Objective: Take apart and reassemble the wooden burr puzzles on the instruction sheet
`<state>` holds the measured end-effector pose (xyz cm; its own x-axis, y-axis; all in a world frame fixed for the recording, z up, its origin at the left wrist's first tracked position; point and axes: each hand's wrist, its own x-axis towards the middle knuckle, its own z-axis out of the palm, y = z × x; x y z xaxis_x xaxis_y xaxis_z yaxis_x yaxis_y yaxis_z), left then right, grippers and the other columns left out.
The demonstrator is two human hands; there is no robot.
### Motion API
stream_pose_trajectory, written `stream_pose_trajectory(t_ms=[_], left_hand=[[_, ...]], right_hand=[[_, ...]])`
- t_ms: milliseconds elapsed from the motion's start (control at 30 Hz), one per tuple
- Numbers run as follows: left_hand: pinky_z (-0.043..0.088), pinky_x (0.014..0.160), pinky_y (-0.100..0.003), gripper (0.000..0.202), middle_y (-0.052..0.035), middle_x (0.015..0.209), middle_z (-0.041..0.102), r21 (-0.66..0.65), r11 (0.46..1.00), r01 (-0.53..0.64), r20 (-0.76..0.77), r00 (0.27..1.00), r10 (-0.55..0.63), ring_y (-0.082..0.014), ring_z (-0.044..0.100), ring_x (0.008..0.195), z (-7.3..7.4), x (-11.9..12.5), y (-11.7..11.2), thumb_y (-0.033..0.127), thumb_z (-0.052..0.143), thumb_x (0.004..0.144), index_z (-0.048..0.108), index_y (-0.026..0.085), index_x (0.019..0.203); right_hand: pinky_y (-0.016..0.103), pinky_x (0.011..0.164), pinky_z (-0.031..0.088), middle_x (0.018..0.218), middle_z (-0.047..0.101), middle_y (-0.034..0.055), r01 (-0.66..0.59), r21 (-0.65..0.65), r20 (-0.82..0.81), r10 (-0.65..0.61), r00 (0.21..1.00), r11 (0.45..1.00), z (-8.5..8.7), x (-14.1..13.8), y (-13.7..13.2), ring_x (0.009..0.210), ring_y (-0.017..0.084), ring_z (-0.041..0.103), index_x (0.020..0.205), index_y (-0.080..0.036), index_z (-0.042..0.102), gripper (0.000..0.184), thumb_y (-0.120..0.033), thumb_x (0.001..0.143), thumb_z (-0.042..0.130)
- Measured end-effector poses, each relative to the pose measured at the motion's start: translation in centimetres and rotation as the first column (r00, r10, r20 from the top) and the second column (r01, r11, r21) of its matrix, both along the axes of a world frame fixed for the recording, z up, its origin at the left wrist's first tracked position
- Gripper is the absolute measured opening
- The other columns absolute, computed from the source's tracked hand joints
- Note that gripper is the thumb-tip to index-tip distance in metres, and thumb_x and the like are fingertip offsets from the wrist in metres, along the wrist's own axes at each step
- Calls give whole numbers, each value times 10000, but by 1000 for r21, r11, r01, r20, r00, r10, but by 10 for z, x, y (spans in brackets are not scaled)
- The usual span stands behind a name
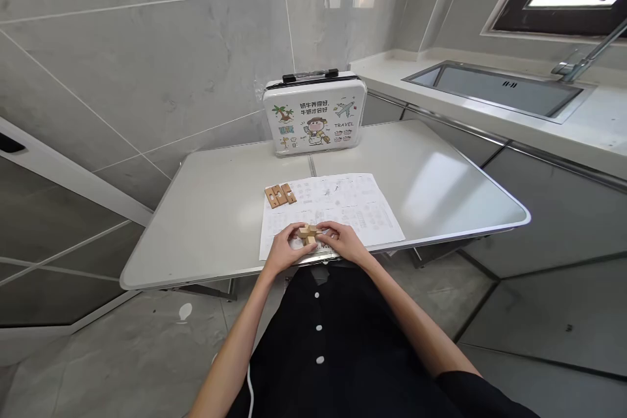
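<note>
Wooden burr puzzle (pixel 308 232): pale crossed bars fitted together, held between both hands just above the printed sheet, close to the table's near edge.
Left hand (pixel 285 248): clamped on the puzzle's left side, thumb in front and fingers curled behind.
Right hand (pixel 345 241): pinching the puzzle's right side between thumb and fingers; the exact contact is too small to make out.
Printed sheet (pixel 381 219): lies flat beneath the hands, covered in faint diagrams, its lettering too small to read.
Flat wooden pieces (pixel 280 195): brown, with cut-outs, lying side by side on the sheet's far left corner, apart from the hands.
Folding table (pixel 210 209): light top with a metal rim and a seam across the middle.
Carrying case (pixel 313 119): white, upright at the table's far edge, black handle on top, printed with a cartoon figure, a palm tree, an airplane and "TRAVEL".
Countertop (pixel 386 69): pale, on the right, with an inset sink (pixel 490 88) and a metal faucet (pixel 571 69) beside it.
</note>
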<state>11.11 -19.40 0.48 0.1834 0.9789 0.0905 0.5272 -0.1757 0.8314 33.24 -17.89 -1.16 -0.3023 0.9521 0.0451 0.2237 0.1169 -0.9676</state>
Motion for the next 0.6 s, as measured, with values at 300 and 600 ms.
stream_pose_trajectory(t_ms=[300, 600], left_hand=[[561, 997, -388, 563, -56, 1250, 751, 10, 1000, 8, -4, 1000, -8, -264, 714, 1105, 1, 2, 0, 485, 831, 788, 677, 250, 1276], [539, 1062, -460, 622, -80, 1299, 737, 22, 999, 38, -36, 999, -37, -307, 693, 1192, 0, 5, 2, 503, 866, 755, 688, 249, 1294]], right_hand=[[299, 609, 503, 718, 733, 13, -1, -23, -72, -1, 997, 1000, 2, 2, -4, 603, 198, 673, 1152, -217, 734, 389, -521, 912, 700], [321, 739, 546, 1117, 746, 74, 4, 119, -92, 7, 996, 993, -7, 1, -1, 853, 205, 694, 1129, -265, 791, 303, -489, 945, 703]])
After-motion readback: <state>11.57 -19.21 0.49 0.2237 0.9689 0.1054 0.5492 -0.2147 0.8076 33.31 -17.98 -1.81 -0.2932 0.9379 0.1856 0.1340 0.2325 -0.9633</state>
